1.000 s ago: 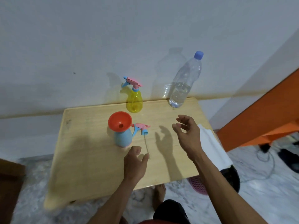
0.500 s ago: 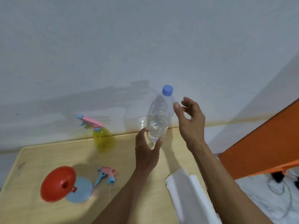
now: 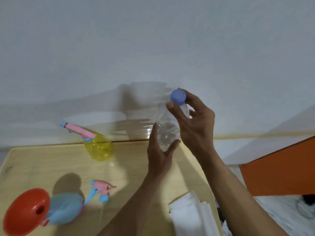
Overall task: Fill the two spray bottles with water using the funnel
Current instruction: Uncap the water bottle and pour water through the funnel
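1. The clear plastic water bottle with a blue cap (image 3: 167, 128) stands over the far edge of the pale wooden table (image 3: 51, 160), right of centre. Its long axis runs near upright, cap end up and tipped slightly right; whether its base touches the table I cannot tell, as the hand hides it.
2. The left hand (image 3: 158, 155) grasps the bottle's lower body, fingers wrapped round it. The right hand (image 3: 196, 123) is curled about the neck, fingertips at the blue cap (image 3: 177, 97), seemingly pinching it.
3. The step in hand looks like uncapping the water supply. Next the cap wants twisting off while the left hand keeps the bottle steady, without squeezing the thin plastic.
4. Near left, the red plastic funnel (image 3: 25, 212) sits in the light-blue spray bottle (image 3: 66, 207), ready for pouring; its pink-and-blue trigger head (image 3: 102, 190) lies just beside it.
5. The yellow spray bottle (image 3: 100, 147), trigger on, stands further back.
6. Folded white cloths (image 3: 190, 215) lie near right.
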`<action>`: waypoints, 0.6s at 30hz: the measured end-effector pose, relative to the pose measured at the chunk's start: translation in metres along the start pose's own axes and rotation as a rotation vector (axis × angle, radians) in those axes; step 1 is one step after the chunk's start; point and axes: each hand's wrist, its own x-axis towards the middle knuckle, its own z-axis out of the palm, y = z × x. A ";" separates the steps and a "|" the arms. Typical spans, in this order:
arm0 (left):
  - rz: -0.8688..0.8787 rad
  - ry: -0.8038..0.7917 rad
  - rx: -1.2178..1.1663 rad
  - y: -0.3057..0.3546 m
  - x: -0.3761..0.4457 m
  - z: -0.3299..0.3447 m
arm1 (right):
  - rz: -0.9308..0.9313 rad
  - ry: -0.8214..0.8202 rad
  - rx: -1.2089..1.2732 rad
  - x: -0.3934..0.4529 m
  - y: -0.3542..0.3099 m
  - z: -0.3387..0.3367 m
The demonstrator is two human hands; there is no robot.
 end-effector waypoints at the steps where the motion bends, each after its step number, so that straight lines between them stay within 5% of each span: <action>1: -0.006 -0.001 0.001 0.001 0.000 0.000 | -0.012 0.006 -0.005 0.000 0.001 0.001; 18: 0.017 0.028 0.029 0.036 -0.073 -0.076 | -0.042 -0.043 0.149 -0.085 -0.059 0.000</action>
